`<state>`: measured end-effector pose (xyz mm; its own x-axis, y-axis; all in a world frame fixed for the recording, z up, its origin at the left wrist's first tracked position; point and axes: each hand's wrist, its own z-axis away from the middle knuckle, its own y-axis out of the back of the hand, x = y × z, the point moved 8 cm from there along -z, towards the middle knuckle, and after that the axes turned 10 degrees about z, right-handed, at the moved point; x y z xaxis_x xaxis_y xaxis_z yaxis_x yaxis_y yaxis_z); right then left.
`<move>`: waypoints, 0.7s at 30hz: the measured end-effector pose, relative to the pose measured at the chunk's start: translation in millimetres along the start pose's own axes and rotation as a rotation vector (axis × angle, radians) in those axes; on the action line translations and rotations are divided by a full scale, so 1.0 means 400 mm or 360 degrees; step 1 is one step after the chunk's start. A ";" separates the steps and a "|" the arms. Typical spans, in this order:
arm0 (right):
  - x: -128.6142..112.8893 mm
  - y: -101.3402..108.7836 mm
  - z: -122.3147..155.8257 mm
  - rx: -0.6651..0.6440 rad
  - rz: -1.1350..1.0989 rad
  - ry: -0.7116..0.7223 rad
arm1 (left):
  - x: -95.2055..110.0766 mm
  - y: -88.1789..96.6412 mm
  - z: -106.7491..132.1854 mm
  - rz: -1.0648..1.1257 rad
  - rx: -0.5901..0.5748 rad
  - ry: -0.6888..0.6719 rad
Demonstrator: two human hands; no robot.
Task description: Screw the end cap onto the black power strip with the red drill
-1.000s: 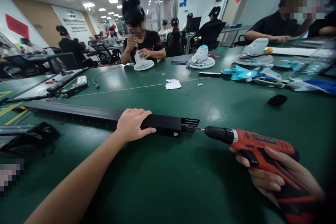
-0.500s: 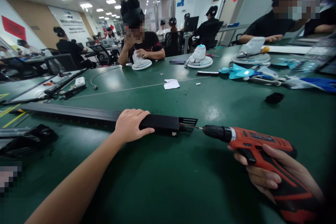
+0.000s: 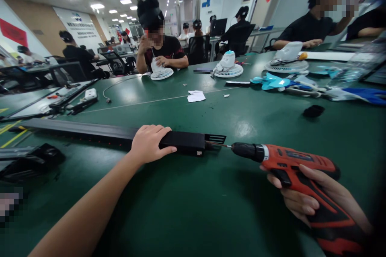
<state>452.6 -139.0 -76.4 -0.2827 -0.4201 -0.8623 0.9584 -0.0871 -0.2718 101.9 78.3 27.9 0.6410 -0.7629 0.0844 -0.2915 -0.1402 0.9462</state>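
Observation:
A long black power strip housing (image 3: 90, 130) lies across the green table (image 3: 193, 209). My left hand (image 3: 150, 143) rests on top of it near its right end, fingers curled over the housing and pressing it down. My right hand (image 3: 313, 198) is wrapped round the handle of a red and black cordless drill (image 3: 289, 164). The drill's thin bit (image 3: 221, 145) points left and meets the right end of the housing, beside a small slotted bracket (image 3: 215, 138).
Small white desk fans (image 3: 162, 71) (image 3: 228, 67) (image 3: 286, 58), blue fan blades (image 3: 271, 82), paper scraps (image 3: 196, 96) and a black cap (image 3: 313, 111) lie farther back. Other people sit working across the table. More black parts (image 3: 33, 158) lie at the left edge.
Both hands, the housing and the drill hold their places; the bit stays at the housing's end. Only the camera has drifted slightly.

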 end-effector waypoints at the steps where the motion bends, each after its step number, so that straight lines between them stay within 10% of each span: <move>1: 0.001 -0.008 0.002 -0.0038 -0.0054 -0.0052 | -0.001 -0.001 0.000 0.0002 -0.0001 0.0000; 21: -0.030 0.000 -0.003 -0.0102 -0.0323 -0.0195 | -0.001 -0.004 0.002 0.0026 -0.0009 0.0004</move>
<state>455.8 -133.0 -66.7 -0.4586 -0.5068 -0.7299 0.8769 -0.1251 -0.4641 101.5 78.5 26.3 0.6377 -0.7636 0.1007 -0.2981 -0.1241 0.9464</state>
